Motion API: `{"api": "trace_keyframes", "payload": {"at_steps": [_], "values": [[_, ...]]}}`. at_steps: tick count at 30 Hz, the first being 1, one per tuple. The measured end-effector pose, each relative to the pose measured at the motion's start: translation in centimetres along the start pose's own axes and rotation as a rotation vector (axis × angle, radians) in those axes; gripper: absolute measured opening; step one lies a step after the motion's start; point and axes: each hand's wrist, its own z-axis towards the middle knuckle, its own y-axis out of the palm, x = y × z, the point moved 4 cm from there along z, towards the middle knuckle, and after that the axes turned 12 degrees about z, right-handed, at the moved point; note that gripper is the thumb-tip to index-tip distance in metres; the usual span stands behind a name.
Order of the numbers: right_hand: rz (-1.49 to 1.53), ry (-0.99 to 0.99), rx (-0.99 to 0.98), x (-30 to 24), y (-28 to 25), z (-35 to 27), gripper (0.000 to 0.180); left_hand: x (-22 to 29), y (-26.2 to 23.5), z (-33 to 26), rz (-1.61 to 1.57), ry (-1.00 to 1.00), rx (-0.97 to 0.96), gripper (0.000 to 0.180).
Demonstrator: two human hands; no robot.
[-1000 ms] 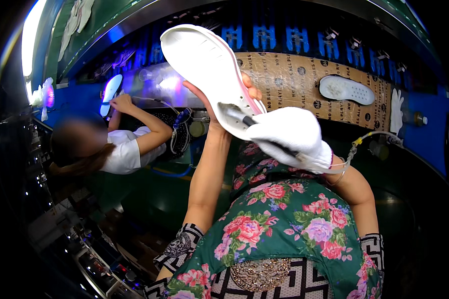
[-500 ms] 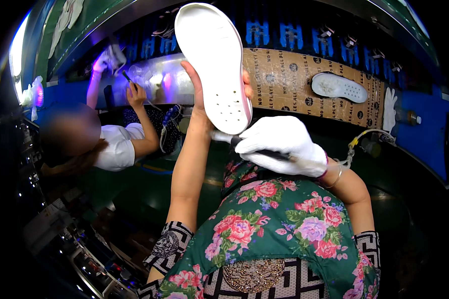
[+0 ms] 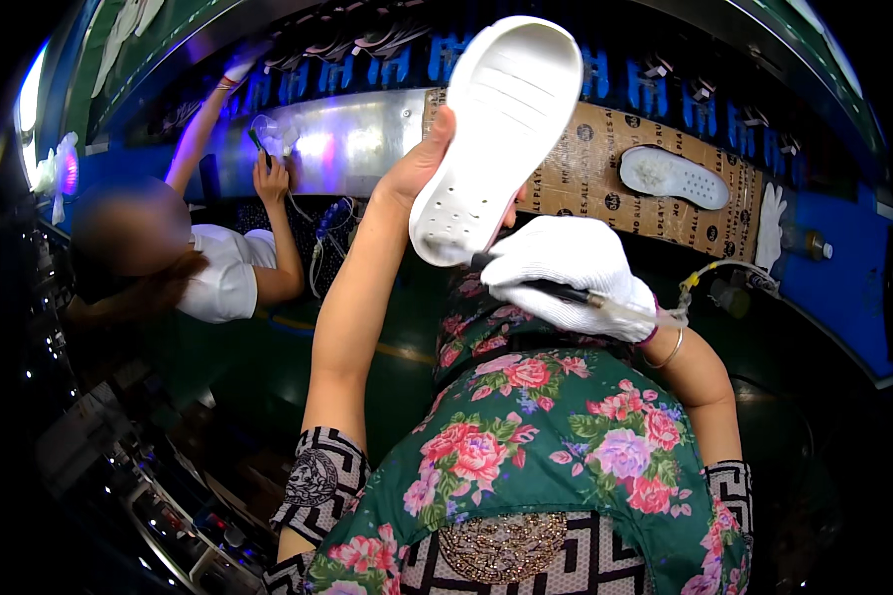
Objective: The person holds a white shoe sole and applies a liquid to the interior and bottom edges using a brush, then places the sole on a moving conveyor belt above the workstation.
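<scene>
A white shoe sole [image 3: 506,119] with small holes is held up at the middle, its inner side facing me. Bare, my left hand [image 3: 419,171] grips it by the edges, thumb along the left side and fingertips showing at the right. My right hand [image 3: 571,268], in a white knit glove, is closed round a dark-handled brush [image 3: 558,290]. The pale tip of the brush meets the lower, rounded end of the sole; exact contact is hard to see. A thin clear tube trails from the handle past my right wrist.
Another sole [image 3: 673,177], greyish white, lies on printed brown cardboard [image 3: 605,203] on the bench. Right of it are a white glove [image 3: 770,230] and a small bottle [image 3: 812,244]. Blue holders [image 3: 649,91] line the back. A co-worker [image 3: 223,268] works at the left.
My left hand has moved the sole to the right and tilted it. The brush tip, beside the sole's lower end before, is now at that end's inner face. The co-worker's far arm has reached further back.
</scene>
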Motion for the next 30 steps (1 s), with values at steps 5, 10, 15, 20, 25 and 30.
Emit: {"api": "trace_keyframes", "payload": {"at_steps": [5, 10, 15, 20, 25, 30], "values": [[-0.353, -0.191, -0.081, 0.2, 1.7, -0.9, 0.024, 0.6, 0.0, 0.6, 0.183, -0.15, -0.052, 0.091], [0.164, 0.049, -0.083, 0.7, 1.4, -0.3, 0.021, 0.2, -0.2, 0.8, 0.448, -0.213, 0.186, 0.087], [-0.17, -0.09, -0.001, 0.0, 0.9, -0.6, 0.028, 1.1, 0.7, 0.7, 0.77, -0.45, 0.179, 0.093], [-0.128, -0.02, -0.146, -0.1, 1.9, -0.4, 0.028, 2.0, 1.4, 0.9, 1.097, -0.58, 0.219, 0.095], [-0.115, 0.022, -0.034, 0.9, 0.7, -0.5, 0.022, 2.8, 1.8, 1.6, 1.154, -0.572, 0.09, 0.102], [-0.02, 0.188, 0.016, 0.3, 0.6, -0.1, 0.018, 2.2, -0.1, 1.8, 1.416, -0.553, 0.177, 0.107]]}}
